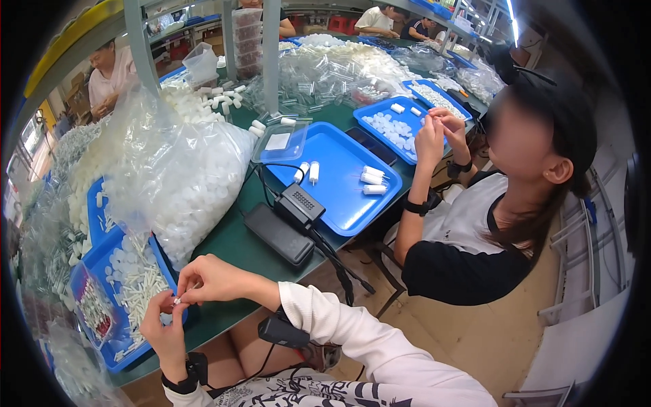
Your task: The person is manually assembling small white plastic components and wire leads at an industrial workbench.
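Observation:
My left hand [163,332] and my right hand [215,279] meet fingertip to fingertip over the table's near left edge. Both are closed in a pinch on a small white piece [177,300], mostly covered by the fingers, so its exact kind is hidden. Just beyond them lies a blue tray [165,261] with white sticks [144,292] and translucent white caps [125,261]. A clear box [93,305] of thin sticks with reddish ends stands in that tray, left of my hands.
A large clear bag [196,183] of white caps bulges behind the tray. Black power adapters [279,234] with cables lie right of it. Another blue tray [339,149] holds several white cylinders [373,178]. At the right a co-worker [468,224] handles something above a tray of caps.

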### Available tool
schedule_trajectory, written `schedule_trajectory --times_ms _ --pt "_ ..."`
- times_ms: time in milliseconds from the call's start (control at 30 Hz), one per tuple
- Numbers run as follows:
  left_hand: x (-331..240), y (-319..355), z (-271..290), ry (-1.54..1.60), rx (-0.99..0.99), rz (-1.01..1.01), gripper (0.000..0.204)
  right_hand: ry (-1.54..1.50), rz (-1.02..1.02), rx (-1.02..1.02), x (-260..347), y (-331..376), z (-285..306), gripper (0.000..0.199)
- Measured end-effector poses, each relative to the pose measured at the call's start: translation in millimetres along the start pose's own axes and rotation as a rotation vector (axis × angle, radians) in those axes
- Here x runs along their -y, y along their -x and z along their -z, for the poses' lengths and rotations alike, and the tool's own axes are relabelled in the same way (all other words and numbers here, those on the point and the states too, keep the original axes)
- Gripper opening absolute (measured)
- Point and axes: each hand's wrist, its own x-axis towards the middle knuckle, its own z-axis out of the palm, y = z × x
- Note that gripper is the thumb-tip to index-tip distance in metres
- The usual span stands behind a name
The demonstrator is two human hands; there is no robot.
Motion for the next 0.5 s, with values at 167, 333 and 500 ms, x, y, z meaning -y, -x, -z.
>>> schedule_trajectory --times_ms 167,333,500 --pt "-3 -1 10 -0.032 0.096 0.027 0.040 0.153 0.024 -0.055 -4 0 -4 0.015" --pt "-24 -6 35 0.150 0.128 -0.042 0.058 0.139 -0.032 -0.082 -4 2 -5 0.014" --pt "-100 -7 88 1.313 0.344 -0.155 0.069 0.148 -0.028 -0.070 5 -5 -18 0.014"
